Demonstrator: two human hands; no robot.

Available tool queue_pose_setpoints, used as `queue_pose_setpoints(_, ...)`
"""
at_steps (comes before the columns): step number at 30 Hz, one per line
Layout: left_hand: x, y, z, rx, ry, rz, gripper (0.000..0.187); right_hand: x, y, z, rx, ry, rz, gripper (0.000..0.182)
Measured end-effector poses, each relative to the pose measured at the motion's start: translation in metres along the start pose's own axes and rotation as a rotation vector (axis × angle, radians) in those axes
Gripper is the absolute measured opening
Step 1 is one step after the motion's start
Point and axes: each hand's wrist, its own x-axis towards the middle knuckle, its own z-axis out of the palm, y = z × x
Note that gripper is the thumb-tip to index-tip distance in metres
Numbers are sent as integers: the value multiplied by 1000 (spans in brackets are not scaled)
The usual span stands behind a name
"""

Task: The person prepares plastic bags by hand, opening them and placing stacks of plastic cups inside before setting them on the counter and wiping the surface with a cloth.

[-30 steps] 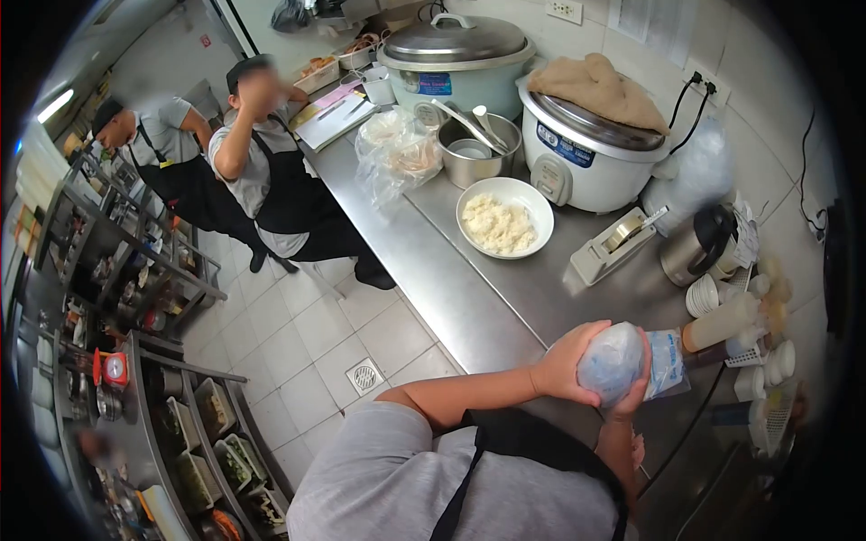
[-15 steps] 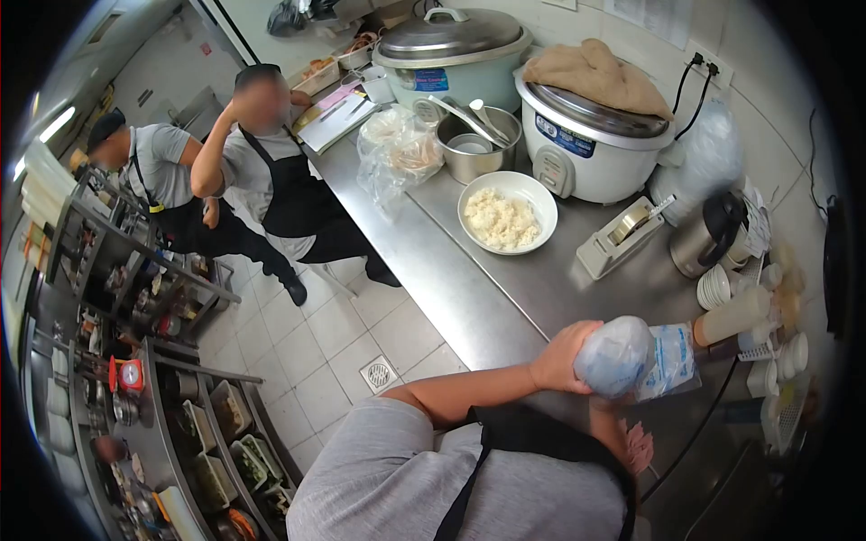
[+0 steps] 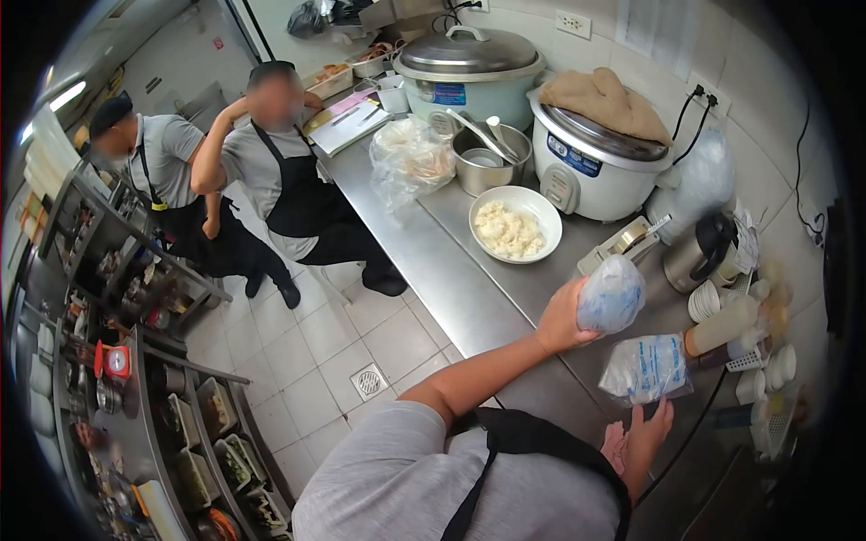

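Observation:
My left hand (image 3: 568,317) is wrapped round a rounded, clear plastic bag (image 3: 613,294) with whitish contents and blue print, held above the steel counter (image 3: 505,334). Below and right of it lies a flat plastic packet (image 3: 644,368) with blue print. My right hand (image 3: 649,433) is at the packet's near edge, fingers apart and nothing gripped; whether they touch it I cannot tell. A pink cloth (image 3: 615,447) shows beside that hand. Left of the raised bag stands a white bowl (image 3: 552,215) of pale, rice-like food.
Two rice cookers (image 3: 469,52) (image 3: 591,171), a metal pot (image 3: 494,178) with utensils and a tape dispenser (image 3: 622,242) stand along the counter. A thermal jug (image 3: 695,252) and bottles (image 3: 722,326) are at right. Two people (image 3: 293,180) (image 3: 167,149) are at left.
My left hand has moved up the view with the rounded bag. My right hand, mostly hidden before, now shows beside the flat packet, which is more fully visible.

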Motion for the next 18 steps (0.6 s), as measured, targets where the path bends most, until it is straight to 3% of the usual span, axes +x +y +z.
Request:
queue_pose_setpoints(1,-1,0,-1,10,10,-2,89,-11,7,-1,-100,-51,106,55)
queue_pose_setpoints(4,-10,-1,-3,39,64,27,88,-50,20,19,-338,-146,-50,54)
queue_pose_setpoints(7,-27,-6,-8,2,53,16,85,-61,53,51,-335,-121,-174,56)
queue_pose_setpoints(10,-61,-28,-18,78,2,-31,76,-59,12,8,-242,-277,-55,56)
queue_pose_setpoints(13,-91,-34,-54,156,-67,-117,63,-77,-25,2,-597,71,473,54)
queue_pose_setpoints(16,-109,-46,-79,215,-213,-113,56,-87,-2,23,-490,-24,431,52)
queue_pose_setpoints(18,-112,-47,-84,198,-259,-36,52,-84,44,51,-366,109,36,49)
